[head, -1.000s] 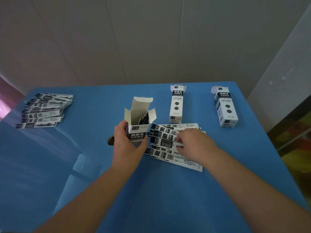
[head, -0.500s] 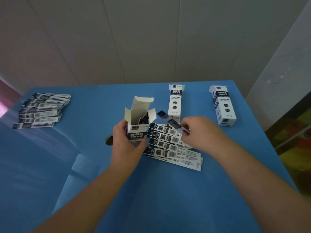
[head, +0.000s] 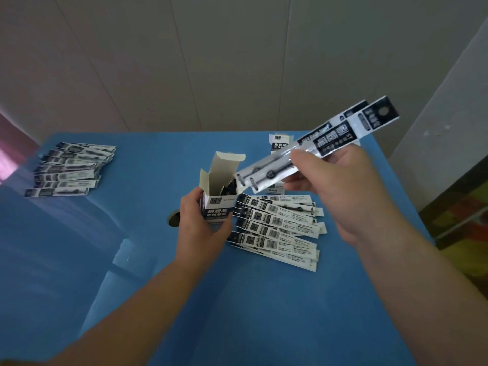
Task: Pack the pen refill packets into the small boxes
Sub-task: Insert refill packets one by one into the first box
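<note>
Open box (head: 220, 192): matt cardboard, plain grey-white inside, printed outside. Raised refill packets (head: 311, 149): glossy clear plastic with printed card backing (shine along the edge). Loose packets (head: 280, 228) likewise. Table (head: 237, 299): smooth blue, slightly glossy. Wall (head: 211, 62): matt panels.

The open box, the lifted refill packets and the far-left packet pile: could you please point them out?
open box (head: 217, 211): head view, printed front face.
lifted refill packets (head: 334, 140): head view, dark label.
far-left packet pile (head: 70, 169): head view, pile's middle.

Dim, bluish light; soft glare at left; wide-angle edge distortion.
</note>
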`<move>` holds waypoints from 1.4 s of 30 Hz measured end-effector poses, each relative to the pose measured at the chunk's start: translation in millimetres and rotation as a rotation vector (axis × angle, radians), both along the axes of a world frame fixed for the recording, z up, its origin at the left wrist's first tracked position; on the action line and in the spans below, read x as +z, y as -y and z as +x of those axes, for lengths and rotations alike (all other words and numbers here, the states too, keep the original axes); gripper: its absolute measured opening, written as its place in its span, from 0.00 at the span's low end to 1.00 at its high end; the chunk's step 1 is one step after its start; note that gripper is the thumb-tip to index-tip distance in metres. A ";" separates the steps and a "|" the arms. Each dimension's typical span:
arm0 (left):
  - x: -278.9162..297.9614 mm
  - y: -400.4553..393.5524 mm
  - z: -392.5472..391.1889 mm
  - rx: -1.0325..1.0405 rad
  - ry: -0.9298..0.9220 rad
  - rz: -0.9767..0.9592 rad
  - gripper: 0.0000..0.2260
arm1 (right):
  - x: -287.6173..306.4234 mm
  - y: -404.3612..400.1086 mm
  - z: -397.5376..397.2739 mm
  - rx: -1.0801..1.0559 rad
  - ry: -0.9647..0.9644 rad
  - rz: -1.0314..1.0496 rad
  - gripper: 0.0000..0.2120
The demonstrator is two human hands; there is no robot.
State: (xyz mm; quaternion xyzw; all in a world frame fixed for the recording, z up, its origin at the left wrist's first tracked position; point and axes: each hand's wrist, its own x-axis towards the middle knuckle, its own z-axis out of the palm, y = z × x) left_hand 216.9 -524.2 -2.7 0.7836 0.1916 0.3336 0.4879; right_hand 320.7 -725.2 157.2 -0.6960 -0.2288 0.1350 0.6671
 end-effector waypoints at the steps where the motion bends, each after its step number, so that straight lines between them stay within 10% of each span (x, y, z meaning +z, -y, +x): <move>1: -0.3 0.2 0.3 0.003 0.005 -0.005 0.26 | 0.6 -4.6 -2.8 0.001 -0.003 -0.004 0.08; 26: 7.9 4.3 -1.2 -0.005 -0.001 0.040 0.27 | -6.5 -60.7 -4.4 0.074 0.335 -0.502 0.07; 42: 6.0 1.9 -1.0 -0.012 0.033 -0.007 0.26 | -24.0 -41.1 21.0 0.008 0.379 -0.427 0.03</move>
